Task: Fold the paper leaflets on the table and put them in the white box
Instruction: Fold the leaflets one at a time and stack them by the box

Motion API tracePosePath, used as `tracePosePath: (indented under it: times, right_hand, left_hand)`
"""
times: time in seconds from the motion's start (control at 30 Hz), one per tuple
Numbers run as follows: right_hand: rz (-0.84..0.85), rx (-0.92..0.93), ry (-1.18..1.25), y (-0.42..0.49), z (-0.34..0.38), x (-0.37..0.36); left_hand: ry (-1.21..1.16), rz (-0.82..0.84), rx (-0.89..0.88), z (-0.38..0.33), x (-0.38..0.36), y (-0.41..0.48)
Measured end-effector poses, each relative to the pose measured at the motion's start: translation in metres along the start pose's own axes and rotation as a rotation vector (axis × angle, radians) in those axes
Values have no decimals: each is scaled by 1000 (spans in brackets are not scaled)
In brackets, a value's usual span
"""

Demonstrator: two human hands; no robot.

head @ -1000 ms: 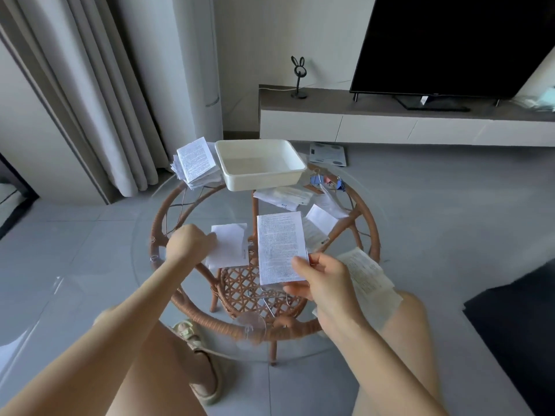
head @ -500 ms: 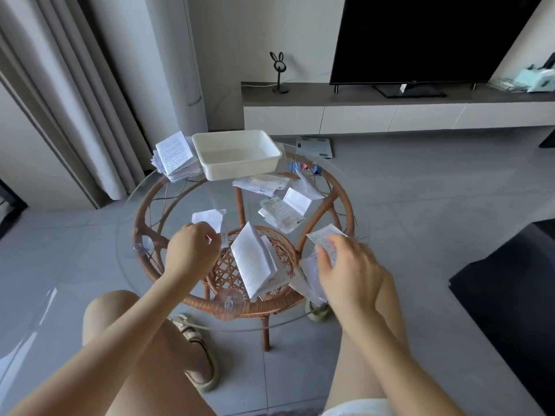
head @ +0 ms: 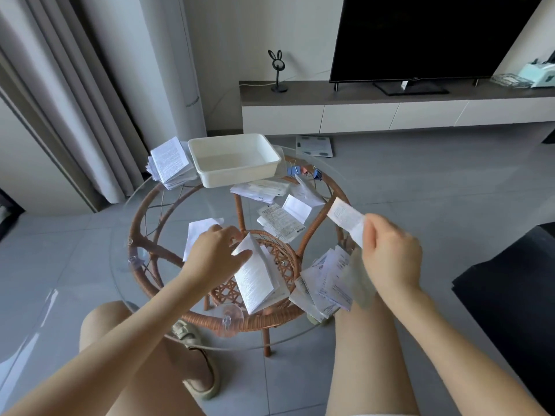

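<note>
A round glass table (head: 156, 313) on a wicker frame carries scattered paper leaflets. The white box (head: 234, 159) stands at the far side with no leaflets inside. My left hand (head: 214, 255) rests over a half-folded printed leaflet (head: 256, 277) near the table's middle, fingers touching its upper edge. My right hand (head: 387, 252) is raised above the right rim and pinches a narrow folded leaflet (head: 345, 219). A loose pile of leaflets (head: 327, 279) lies under that hand. A plain white sheet (head: 198, 232) lies just left of my left hand.
A stack of folded leaflets (head: 169, 162) sits left of the box. More leaflets (head: 279, 222) and several binder clips (head: 303, 171) lie behind the middle. My bare knees are under the near rim. A TV cabinet (head: 390, 112) runs along the far wall.
My right hand let go of the printed leaflet, took a narrow leaflet from the right pile and lifted it. My left hand moved from the white sheet onto the printed leaflet.
</note>
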State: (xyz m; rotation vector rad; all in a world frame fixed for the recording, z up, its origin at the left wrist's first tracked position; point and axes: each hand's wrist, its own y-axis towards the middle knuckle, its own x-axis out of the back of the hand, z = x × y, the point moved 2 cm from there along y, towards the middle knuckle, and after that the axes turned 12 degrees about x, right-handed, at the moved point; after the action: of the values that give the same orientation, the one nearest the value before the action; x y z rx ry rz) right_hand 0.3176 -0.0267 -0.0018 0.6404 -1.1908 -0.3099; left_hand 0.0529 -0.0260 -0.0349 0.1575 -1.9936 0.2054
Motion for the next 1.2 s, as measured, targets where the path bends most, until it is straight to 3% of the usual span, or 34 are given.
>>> tracePosePath:
  times: [0.13, 0.23, 0.3, 0.37, 0.43, 0.5, 0.7, 0.87, 1.07, 1.2]
  right_hand:
    - [36, -247, 416, 2, -16, 16]
    - [-47, -550, 615, -5, -46, 7]
    - [-72, -842, 717, -21, -71, -5]
    - [-44, -1134, 818, -42, -91, -17]
    - [-39, -1272, 908, -60, -110, -23]
    - [-62, -1287, 972, -69, -121, -18]
    - [5, -1089, 1188, -77, -139, -3]
    - [109, -1123, 1197, -100, -177, -9]
    - [177, -1335, 886, -168, -263, -68]
    - [461, -1280, 472, -237, -318, -130]
  left_hand:
    - [-186, -153, -75, -27, 4, -4]
    - [-256, -269, -411, -70, 2, -25]
    - [-189, -234, -684, -109, -17, -47]
    - [-99, -181, -807, -135, -42, -56]
    - [-78, -127, -735, -149, -59, -46]
    - [-133, 5, -559, -162, -69, -31]
    - [-317, 421, -113, -221, -95, -17]
    - [-555, 491, 55, -255, -141, -16]
    - [-512, 534, 173, -285, -215, -5]
    - [-457, 546, 281, -300, -277, 10]
